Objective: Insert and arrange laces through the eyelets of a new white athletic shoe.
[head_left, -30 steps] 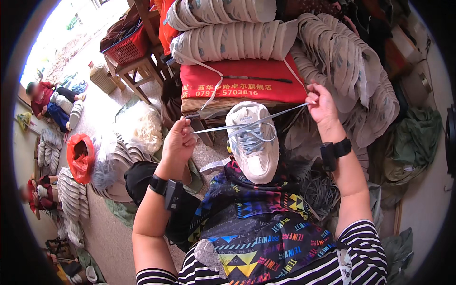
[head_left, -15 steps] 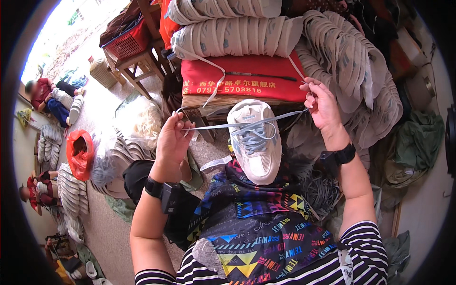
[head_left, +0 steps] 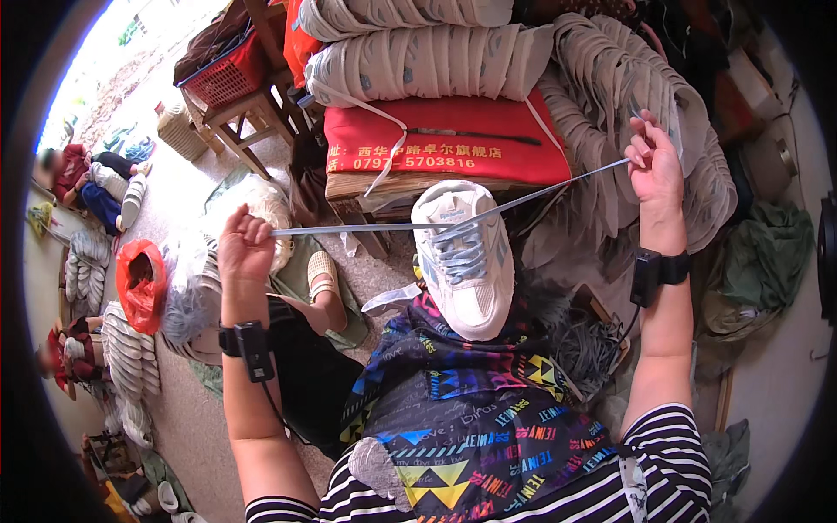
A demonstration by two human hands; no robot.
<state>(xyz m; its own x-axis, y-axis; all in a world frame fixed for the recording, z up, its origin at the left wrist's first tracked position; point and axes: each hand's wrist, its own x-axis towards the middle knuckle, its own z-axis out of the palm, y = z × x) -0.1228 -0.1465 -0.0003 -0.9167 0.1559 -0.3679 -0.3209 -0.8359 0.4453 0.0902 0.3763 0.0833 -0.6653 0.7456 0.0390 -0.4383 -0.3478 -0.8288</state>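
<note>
A white shoe upper [head_left: 475, 301] with pale blue trim rests toe toward me on the dark patterned apron [head_left: 471, 410]. Light blue shoelace [head_left: 455, 253] criss-crosses its front, and the two lace ends run out taut to either side. My left hand [head_left: 245, 249] is closed on one end, out beyond the shoe's left side. Higher up on the right, my right hand [head_left: 656, 164] pinches the other end, a bit of lace poking up above the fingers. Neither hand touches the shoe.
Rows of stacked pale uppers [head_left: 427, 65] lie on a red cloth [head_left: 436, 144] over a wooden stand ahead. More stacks [head_left: 628, 96] hang at right. Loose laces [head_left: 593, 344] lie in a box by my right side. A red plastic bag [head_left: 141, 279] stands left; other people sit far left.
Both hands have moved apart, left hand outward left, right hand outward right and up. The lace has drawn straight, and the loose loop over the shoe has gone.
</note>
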